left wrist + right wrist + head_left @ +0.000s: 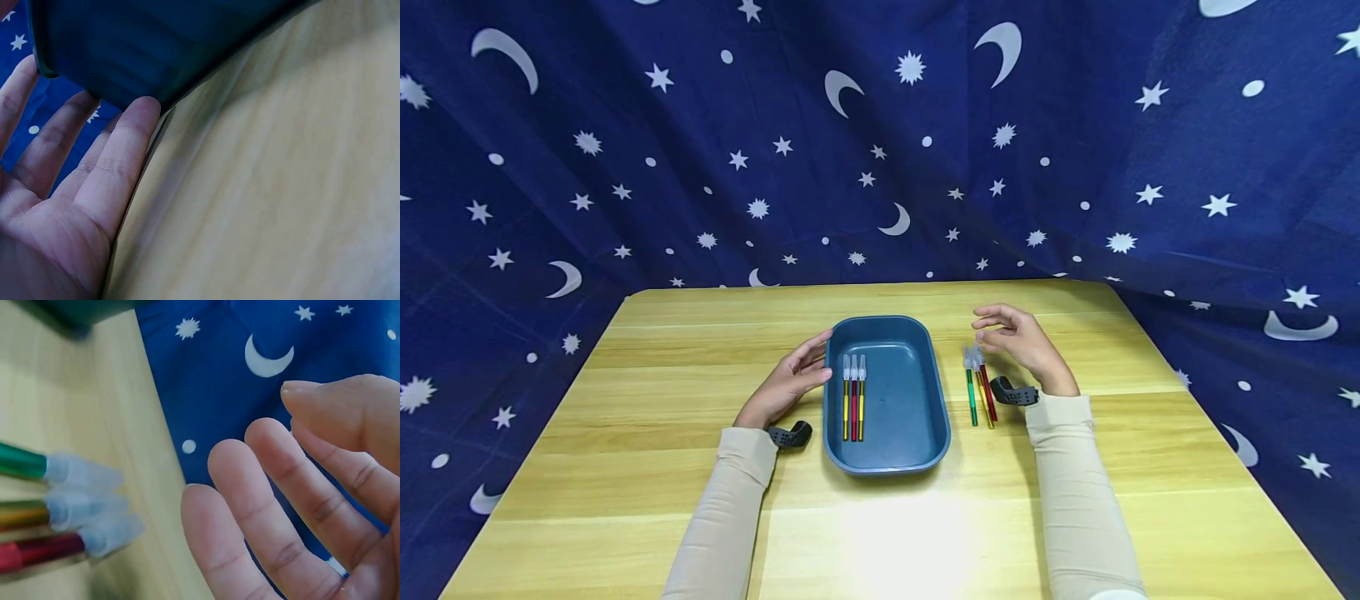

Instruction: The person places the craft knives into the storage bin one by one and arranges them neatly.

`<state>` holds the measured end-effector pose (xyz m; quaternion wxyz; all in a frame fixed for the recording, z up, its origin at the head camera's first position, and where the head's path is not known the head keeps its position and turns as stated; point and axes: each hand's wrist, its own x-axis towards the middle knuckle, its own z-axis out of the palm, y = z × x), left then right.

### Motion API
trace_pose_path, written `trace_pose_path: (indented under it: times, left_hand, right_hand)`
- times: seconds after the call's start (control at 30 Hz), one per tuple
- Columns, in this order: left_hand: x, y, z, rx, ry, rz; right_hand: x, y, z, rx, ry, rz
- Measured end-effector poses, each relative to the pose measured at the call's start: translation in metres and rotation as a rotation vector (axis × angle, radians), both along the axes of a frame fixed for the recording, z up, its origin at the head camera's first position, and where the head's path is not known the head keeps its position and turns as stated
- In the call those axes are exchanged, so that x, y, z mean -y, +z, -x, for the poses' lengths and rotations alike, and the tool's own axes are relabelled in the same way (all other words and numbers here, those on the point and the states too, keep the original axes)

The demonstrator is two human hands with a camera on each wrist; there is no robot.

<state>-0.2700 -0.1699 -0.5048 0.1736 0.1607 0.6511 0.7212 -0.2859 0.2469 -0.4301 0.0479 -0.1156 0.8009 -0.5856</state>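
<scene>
A blue plastic tray (887,454) sits on the table. Three capped craft knives lie side by side in its left half: a gold one (846,408), a red one (853,408) and another gold one (861,408). With extended fingers, my left hand (792,379) touches the tray's left wall; the left wrist view shows the fingertips against the tray's side (125,50). Over the table to the right, my right hand (1018,340) holds nothing, its fingers loosely bent. Near it lie a green craft knife (22,461), a gold one (25,514) and a red one (50,551), all with translucent caps.
The wooden table (647,433) extends out on both sides of the tray. Behind it hangs a dark blue cloth (820,192) with white moons and stars. A black wrist camera (792,435) is on the left wrist, another (1013,392) on the right.
</scene>
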Motion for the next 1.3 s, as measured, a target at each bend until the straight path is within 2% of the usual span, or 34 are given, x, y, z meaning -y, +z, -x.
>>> trace_pose_path:
  times: [0.53, 1.3]
  left_hand:
    - [-0.001, 0.002, -0.001, 0.0, 0.0, -0.005]
    - [0.0, 0.002, 0.001, 0.004, -0.005, -0.008]
  right_hand:
    - [-0.01, -0.018, 0.003, 0.083, 0.004, -0.11]
    - [-0.01, -0.029, 0.006, 0.19, 0.012, -0.115]
